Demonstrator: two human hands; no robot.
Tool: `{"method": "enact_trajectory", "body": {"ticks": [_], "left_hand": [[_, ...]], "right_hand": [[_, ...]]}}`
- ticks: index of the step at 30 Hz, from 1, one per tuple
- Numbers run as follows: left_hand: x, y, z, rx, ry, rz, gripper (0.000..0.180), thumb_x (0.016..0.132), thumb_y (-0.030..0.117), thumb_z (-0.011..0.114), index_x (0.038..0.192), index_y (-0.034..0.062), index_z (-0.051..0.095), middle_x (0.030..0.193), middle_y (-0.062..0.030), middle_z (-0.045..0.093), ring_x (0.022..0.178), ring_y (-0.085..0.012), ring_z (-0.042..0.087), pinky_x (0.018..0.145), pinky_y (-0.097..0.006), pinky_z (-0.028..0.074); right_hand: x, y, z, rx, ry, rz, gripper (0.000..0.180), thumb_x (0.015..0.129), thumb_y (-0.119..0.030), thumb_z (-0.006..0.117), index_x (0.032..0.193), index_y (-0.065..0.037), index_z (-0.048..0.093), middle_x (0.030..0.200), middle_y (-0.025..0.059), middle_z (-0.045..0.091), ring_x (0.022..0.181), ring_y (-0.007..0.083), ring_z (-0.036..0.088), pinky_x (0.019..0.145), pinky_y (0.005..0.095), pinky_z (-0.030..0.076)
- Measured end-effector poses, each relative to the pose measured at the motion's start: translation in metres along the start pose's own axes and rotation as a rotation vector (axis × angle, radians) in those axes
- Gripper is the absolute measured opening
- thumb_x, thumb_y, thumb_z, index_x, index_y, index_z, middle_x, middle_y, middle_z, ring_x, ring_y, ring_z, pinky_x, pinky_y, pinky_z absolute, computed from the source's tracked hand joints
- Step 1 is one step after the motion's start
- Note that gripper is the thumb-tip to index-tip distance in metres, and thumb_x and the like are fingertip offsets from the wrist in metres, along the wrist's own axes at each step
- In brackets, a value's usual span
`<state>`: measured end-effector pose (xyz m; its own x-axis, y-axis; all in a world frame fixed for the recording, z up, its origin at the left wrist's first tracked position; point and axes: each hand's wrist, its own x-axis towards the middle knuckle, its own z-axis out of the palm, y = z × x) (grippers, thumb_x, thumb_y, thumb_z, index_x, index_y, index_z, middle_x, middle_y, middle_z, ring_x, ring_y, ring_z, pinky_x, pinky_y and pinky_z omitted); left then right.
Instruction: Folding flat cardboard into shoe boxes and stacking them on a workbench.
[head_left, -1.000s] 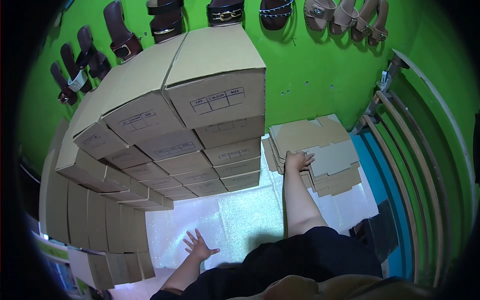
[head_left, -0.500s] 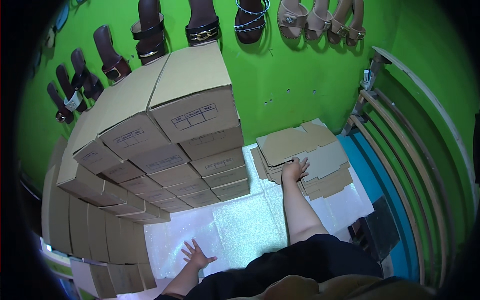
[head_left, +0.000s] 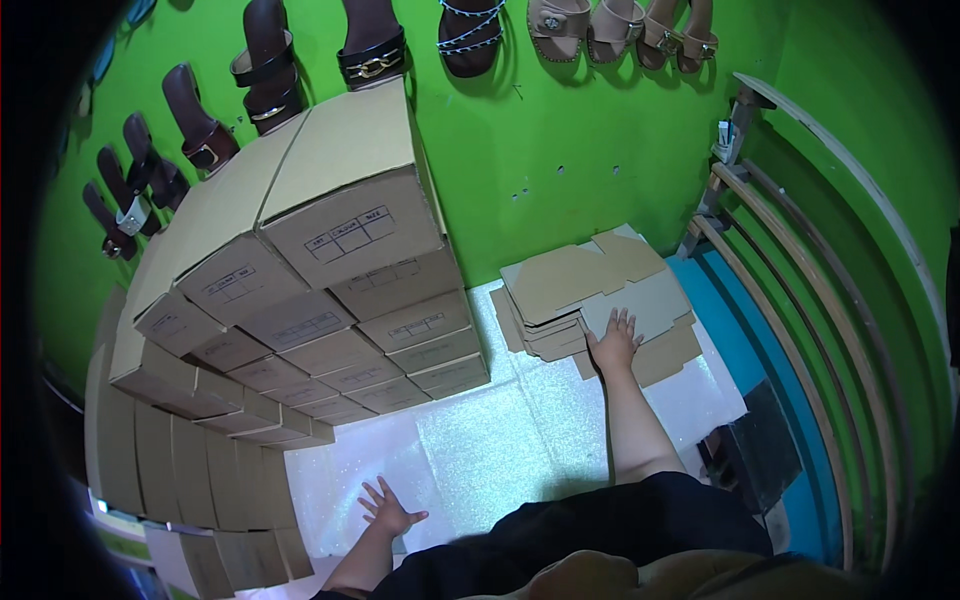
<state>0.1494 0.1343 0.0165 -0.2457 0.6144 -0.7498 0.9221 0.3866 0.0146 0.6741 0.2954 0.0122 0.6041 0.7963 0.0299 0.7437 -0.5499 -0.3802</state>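
Head view: right hand (head_left: pixel 615 345) splayed on cardboard stack (head_left: pixel 570 277), near edge; left hand (head_left: pixel 390 514) splayed over sheet (head_left: pixel 490 445), clear of boxes (head_left: pixel 330 262).

The flat blanks (head_left: pixel 560 280) are plain matt cardboard, smooth-faced, the uppermost partly a paler grey. The stacked boxes (head_left: pixel 345 140) look like the same dull brown board, printed in dark ink. Beneath, the pale sheet (head_left: pixel 480 440) glitters, its surface grainy and creased. The wall (head_left: pixel 570 120) wears smooth green paint, pitted by small holes. A sandal (head_left: pixel 372 50) has a glossy black strap with a shiny, metal-looking ornament. The rails (head_left: pixel 785 255) look wooden; the black clothing (head_left: pixel 610 525) is matt cloth.
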Motion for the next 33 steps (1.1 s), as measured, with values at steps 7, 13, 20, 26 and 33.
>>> {"method": "enact_trajectory", "body": {"ticks": [7,13,20,26,33], "left_hand": [[0.003,0.000,0.003,-0.001,0.026,-0.008,0.147,0.068,0.053,0.086,0.150,0.0113,-0.029,0.155,-0.0274,-0.031,0.145,-0.0519,-0.018,0.116,-0.066,0.009],[0.018,-0.014,0.014,-0.049,0.051,-0.002,0.153,0.061,0.054,0.089,0.151,0.0141,-0.029,0.155,-0.0250,-0.033,0.143,-0.0519,-0.023,0.114,-0.069,0.006],[0.020,-0.009,0.014,-0.054,0.047,0.005,0.154,0.060,0.054,0.090,0.151,0.0140,-0.028,0.155,-0.0243,-0.033,0.143,-0.0521,-0.023,0.113,-0.071,0.006],[0.022,-0.004,0.013,-0.047,0.051,0.024,0.154,0.060,0.054,0.090,0.151,0.0150,-0.028,0.155,-0.0239,-0.033,0.143,-0.0521,-0.023,0.112,-0.071,0.006],[0.017,-0.009,0.015,-0.053,0.058,0.008,0.154,0.060,0.054,0.089,0.150,0.0160,-0.029,0.156,-0.0235,-0.033,0.144,-0.0518,-0.022,0.113,-0.070,0.007]], "right_hand": [[0.000,0.028,-0.019,0.070,0.059,0.278,0.111,0.076,-0.060,0.073,0.157,-0.009,0.017,0.161,0.0243,0.014,0.151,0.0385,0.010,0.116,0.0652,0.012],[-0.001,0.055,-0.029,0.236,0.031,0.477,0.117,0.072,-0.048,0.082,0.156,-0.004,0.013,0.160,0.0217,0.022,0.149,0.0395,0.014,0.117,0.0636,0.010],[0.015,0.070,-0.026,0.436,0.339,0.552,0.105,0.069,-0.023,0.084,0.153,-0.005,0.024,0.139,0.0150,0.054,0.137,0.0340,0.040,0.114,0.0667,0.015],[0.030,0.093,-0.019,0.864,0.441,0.428,0.080,0.075,-0.018,0.081,0.140,0.004,0.040,0.106,0.0199,0.069,0.106,0.0353,0.065,0.100,0.0472,0.044],[0.031,0.098,-0.003,0.891,0.324,0.401,0.034,0.079,-0.014,0.076,0.103,0.005,0.061,0.094,0.0205,0.070,0.093,0.0363,0.068,0.086,0.0415,0.051]]}}
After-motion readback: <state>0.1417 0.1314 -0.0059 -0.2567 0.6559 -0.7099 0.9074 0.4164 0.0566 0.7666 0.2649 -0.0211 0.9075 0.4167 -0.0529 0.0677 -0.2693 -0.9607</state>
